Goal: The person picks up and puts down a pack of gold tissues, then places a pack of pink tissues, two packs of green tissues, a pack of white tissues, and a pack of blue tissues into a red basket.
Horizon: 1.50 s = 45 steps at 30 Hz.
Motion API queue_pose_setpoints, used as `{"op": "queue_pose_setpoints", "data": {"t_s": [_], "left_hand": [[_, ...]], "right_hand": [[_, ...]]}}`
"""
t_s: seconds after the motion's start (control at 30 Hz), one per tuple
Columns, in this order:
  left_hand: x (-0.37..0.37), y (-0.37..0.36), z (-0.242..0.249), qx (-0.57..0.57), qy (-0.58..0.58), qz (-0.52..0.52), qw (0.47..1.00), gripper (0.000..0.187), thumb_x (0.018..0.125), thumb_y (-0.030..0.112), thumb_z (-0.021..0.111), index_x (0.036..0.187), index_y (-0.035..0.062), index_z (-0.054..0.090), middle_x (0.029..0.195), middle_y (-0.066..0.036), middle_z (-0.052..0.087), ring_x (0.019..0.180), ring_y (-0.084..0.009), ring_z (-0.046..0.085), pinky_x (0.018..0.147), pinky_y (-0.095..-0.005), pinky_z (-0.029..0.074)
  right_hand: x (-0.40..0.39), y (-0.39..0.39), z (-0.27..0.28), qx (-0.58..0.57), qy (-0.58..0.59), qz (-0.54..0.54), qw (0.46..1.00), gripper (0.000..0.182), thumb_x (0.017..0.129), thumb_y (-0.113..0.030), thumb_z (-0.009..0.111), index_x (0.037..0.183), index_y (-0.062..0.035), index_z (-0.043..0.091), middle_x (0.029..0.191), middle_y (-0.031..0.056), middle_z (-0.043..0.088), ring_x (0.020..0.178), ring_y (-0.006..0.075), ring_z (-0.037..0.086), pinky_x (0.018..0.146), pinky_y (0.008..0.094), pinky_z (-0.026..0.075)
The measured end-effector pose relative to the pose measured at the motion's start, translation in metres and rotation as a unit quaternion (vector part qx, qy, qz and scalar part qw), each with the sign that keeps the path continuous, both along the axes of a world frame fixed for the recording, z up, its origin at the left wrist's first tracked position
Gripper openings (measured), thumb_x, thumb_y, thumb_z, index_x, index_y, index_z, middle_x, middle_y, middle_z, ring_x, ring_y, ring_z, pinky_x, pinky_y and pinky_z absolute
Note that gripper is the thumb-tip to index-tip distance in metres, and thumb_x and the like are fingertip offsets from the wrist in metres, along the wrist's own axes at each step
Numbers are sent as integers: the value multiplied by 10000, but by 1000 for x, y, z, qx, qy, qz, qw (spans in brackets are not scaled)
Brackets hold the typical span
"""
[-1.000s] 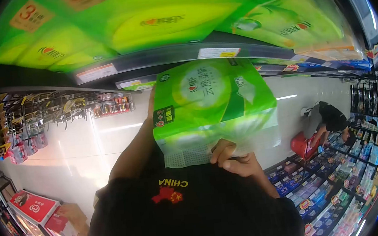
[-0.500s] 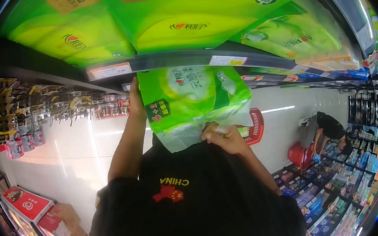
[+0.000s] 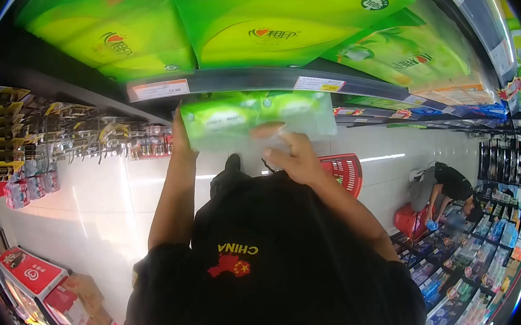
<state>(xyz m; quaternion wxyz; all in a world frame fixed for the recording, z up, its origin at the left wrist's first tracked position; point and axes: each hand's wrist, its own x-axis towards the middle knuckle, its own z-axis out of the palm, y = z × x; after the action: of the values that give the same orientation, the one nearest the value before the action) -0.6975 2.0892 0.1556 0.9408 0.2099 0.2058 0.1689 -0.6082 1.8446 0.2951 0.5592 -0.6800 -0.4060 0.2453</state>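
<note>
A green plastic-wrapped tissue pack (image 3: 222, 119) is held under the front edge of the shelf, smeared by motion. My left hand (image 3: 182, 135) grips its left side; most of those fingers are hidden behind it. On the near right side, my right hand (image 3: 295, 159) is closed on the clear end of the wrapper, thumb pointing left. Just above, larger green tissue packs (image 3: 273, 33) stand on the shelf over white price tags (image 3: 159, 89).
A red shopping basket (image 3: 351, 176) is on the floor to the right. Farther right, a person (image 3: 451, 185) bends over low shelves beside a red basket (image 3: 410, 218). Hanging goods (image 3: 57, 135) line the left; stacked boxes (image 3: 70, 306) stand lower left.
The tissue pack has tipped and moved up toward the shelf, so its lettered face no longer shows. My right hand has risen with it, and more of the floor and my foot shows.
</note>
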Motion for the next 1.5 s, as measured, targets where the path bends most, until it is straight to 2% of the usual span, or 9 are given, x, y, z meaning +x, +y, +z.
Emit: {"op": "queue_pose_setpoints", "data": {"t_s": [0.13, 0.43, 0.53, 0.83, 0.97, 1.17, 1.3, 1.47, 1.5], "left_hand": [[7, 8, 29, 88, 121, 49, 987, 418, 1012, 363, 469, 1264, 43, 568, 1197, -91, 631, 1087, -213, 615, 918, -362, 498], [19, 14, 62, 136, 263, 67, 953, 452, 983, 417, 495, 1286, 89, 559, 1239, -66, 593, 1141, -200, 561, 918, -375, 485], [25, 30, 38, 132, 216, 48, 966, 415, 988, 381, 478, 1295, 110, 544, 1271, -64, 555, 1147, -197, 535, 933, -416, 487], [43, 43, 31, 182, 220, 79, 955, 412, 994, 395, 477, 1296, 117, 491, 1306, -60, 509, 1179, -184, 515, 902, -382, 515], [40, 41, 40, 206, 239, 81, 945, 444, 1002, 436, 437, 1308, 117, 483, 1308, -60, 516, 1191, -187, 516, 913, -391, 507], [28, 46, 12, 309, 239, 104, 915, 536, 1017, 448, 376, 1357, 43, 464, 1324, -112, 516, 1198, -230, 518, 940, -395, 482], [19, 13, 59, 353, 225, 193, 887, 577, 1032, 424, 343, 1416, -1, 413, 1366, -157, 492, 1221, -256, 501, 1011, -378, 430], [-7, -19, 78, 470, 262, 182, 823, 693, 984, 301, 535, 1485, -87, 253, 1479, -265, 382, 1378, -336, 382, 1115, -367, 298], [-9, -20, 49, 462, 202, 198, 841, 750, 942, 244, 615, 1478, -113, 231, 1474, -277, 371, 1333, -346, 432, 1064, -371, 363]], "right_hand": [[11, 8, -3, -47, -111, -48, 992, 283, 888, -87, 626, 1151, 17, 618, 1092, 113, 667, 1019, 201, 612, 954, 336, 453], [65, -51, -72, -8, 41, -358, 933, 293, 919, -85, 634, 1195, -16, 566, 1083, 78, 645, 1014, 173, 598, 912, 305, 470], [86, -38, -63, 41, 36, -304, 951, 400, 916, -79, 637, 1281, 10, 498, 1117, 137, 639, 1071, 195, 583, 945, 306, 450], [134, -16, -84, -201, -3, -262, 944, 398, 891, -280, 631, 1159, 14, 612, 1113, 130, 663, 1019, 213, 625, 910, 334, 466], [153, -16, -112, -219, 17, -270, 937, 391, 877, -152, 628, 1244, -24, 589, 1279, 178, 597, 1211, 346, 524, 1047, 394, 376], [154, -10, -95, -351, -47, -160, 921, 395, 878, -188, 611, 1240, -31, 587, 1358, 198, 539, 1261, 394, 473, 1064, 446, 361], [159, -8, -136, -283, -170, -159, 930, 376, 958, -263, 557, 1212, 13, 572, 1176, 124, 627, 956, 210, 653, 898, 342, 490], [149, 6, -129, -263, -163, -151, 939, 424, 972, -297, 568, 1262, 11, 553, 1212, 111, 616, 931, 205, 660, 857, 340, 508], [146, 10, -125, -259, -154, -153, 941, 430, 973, -302, 571, 1266, 12, 551, 1214, 109, 616, 929, 205, 660, 849, 339, 511]]}}
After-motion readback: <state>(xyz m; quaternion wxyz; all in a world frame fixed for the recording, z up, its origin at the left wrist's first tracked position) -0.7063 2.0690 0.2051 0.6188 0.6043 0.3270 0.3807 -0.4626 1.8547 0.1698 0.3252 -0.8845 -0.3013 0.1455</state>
